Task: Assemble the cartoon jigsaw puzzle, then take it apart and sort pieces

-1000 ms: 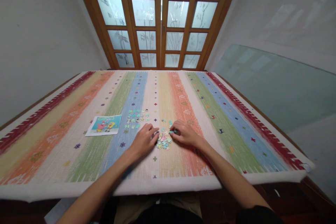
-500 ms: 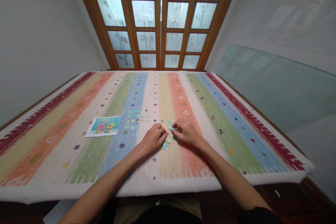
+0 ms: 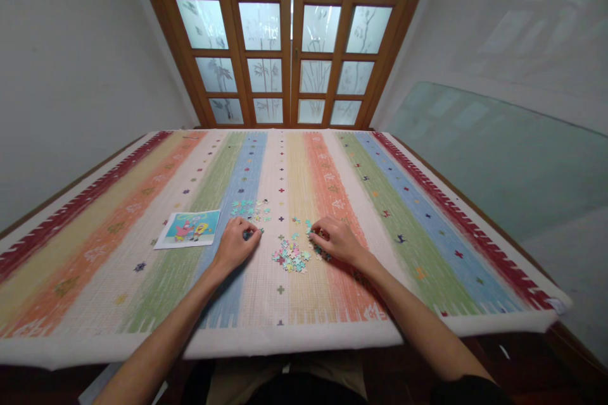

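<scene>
My left hand (image 3: pixel 237 242) is closed in a pinch over the blue stripe, just in front of the laid-out jigsaw pieces (image 3: pixel 243 209). A small dark-teal jigsaw piece (image 3: pixel 261 230) shows at its fingertips. To the right, my right hand (image 3: pixel 336 239) rests on the cloth with its fingers curled together. Several pieces lie against and partly under it, and whatever its fingertips hold is hidden. Between the hands is a loose heap of jigsaw pieces (image 3: pixel 292 257) in teal, pink and yellow. A picture card (image 3: pixel 187 229) with cartoon figures lies left of my left hand.
A striped tablecloth (image 3: pixel 161 278) covers the wide table. Wooden doors with frosted panes (image 3: pixel 292 44) stand behind its far edge. A pale glass panel (image 3: pixel 498 145) leans on the wall at the right.
My left hand has moved left from the heap towards the laid-out pieces, with a jigsaw piece at its fingertips. That uncovers the heap. My right hand has hardly moved.
</scene>
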Action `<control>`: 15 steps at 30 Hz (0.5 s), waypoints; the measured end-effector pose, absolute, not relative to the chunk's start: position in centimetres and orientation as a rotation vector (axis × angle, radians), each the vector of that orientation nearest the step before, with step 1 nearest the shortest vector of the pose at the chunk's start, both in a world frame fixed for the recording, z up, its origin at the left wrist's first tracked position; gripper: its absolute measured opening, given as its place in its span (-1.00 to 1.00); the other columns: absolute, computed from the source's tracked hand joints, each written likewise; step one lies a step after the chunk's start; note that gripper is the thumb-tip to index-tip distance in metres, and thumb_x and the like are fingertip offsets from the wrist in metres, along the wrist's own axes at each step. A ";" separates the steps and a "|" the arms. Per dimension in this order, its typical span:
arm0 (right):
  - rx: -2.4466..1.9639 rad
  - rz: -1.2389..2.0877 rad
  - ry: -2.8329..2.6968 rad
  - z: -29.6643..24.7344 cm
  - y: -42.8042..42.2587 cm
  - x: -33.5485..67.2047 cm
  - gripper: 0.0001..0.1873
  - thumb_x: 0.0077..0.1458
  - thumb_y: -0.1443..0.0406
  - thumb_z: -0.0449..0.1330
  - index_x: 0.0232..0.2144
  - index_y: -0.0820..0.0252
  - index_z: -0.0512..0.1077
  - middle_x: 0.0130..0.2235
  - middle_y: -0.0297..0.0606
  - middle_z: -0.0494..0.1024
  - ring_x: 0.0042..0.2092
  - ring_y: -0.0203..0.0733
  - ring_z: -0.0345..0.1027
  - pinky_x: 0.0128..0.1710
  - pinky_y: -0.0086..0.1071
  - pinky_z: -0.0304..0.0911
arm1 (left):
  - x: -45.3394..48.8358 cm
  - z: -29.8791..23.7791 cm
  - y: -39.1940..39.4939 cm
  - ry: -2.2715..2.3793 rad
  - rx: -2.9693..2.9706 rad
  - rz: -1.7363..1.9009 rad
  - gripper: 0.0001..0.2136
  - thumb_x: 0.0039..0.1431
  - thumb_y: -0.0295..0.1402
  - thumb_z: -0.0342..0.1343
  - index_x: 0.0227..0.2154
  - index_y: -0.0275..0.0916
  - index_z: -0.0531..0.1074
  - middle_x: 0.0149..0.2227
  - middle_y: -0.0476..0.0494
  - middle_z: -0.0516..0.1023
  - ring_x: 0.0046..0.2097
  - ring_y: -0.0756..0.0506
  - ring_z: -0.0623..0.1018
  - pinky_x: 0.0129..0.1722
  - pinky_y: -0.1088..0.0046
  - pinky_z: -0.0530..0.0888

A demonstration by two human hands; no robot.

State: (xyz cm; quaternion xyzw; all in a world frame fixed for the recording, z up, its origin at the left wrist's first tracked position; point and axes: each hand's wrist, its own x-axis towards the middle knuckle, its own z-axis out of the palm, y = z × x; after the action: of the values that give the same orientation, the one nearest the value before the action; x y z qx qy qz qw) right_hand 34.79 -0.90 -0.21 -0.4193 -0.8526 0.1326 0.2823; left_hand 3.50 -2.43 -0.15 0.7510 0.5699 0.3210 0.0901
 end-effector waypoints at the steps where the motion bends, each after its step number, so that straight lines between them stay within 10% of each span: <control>1: -1.121 0.357 -2.285 -0.2 -0.9 34.8 -0.91 0.22 0.29 0.22 -0.30 0.17 0.52 -0.35 -0.22 0.54 -0.32 -0.17 0.35 -0.27 -0.31 0.20 | 3.3 -0.3 -2.4 1.710 2.242 0.955 -0.84 0.21 -0.32 0.16 -0.47 -0.20 0.51 -0.38 -0.10 0.46 -0.23 -0.18 0.47 -0.11 0.22 0.44; 15: -1.069 0.381 -2.273 -0.4 -0.9 34.6 -0.92 0.23 0.31 0.24 -0.33 0.17 0.52 -0.35 -0.21 0.57 -0.29 -0.14 0.39 -0.25 -0.29 0.23 | 2.8 -1.6 -2.2 1.680 2.480 0.988 -0.85 0.25 -0.28 0.16 -0.30 -0.20 0.60 -0.29 -0.16 0.43 -0.18 -0.21 0.46 -0.09 0.19 0.46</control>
State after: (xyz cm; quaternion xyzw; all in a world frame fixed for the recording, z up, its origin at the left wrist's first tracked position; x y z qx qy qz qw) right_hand 34.63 -0.92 -0.40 -0.4020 -0.8545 0.1434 0.2959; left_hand 2.83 -2.24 -1.58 0.7863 0.5326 0.3131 -0.0064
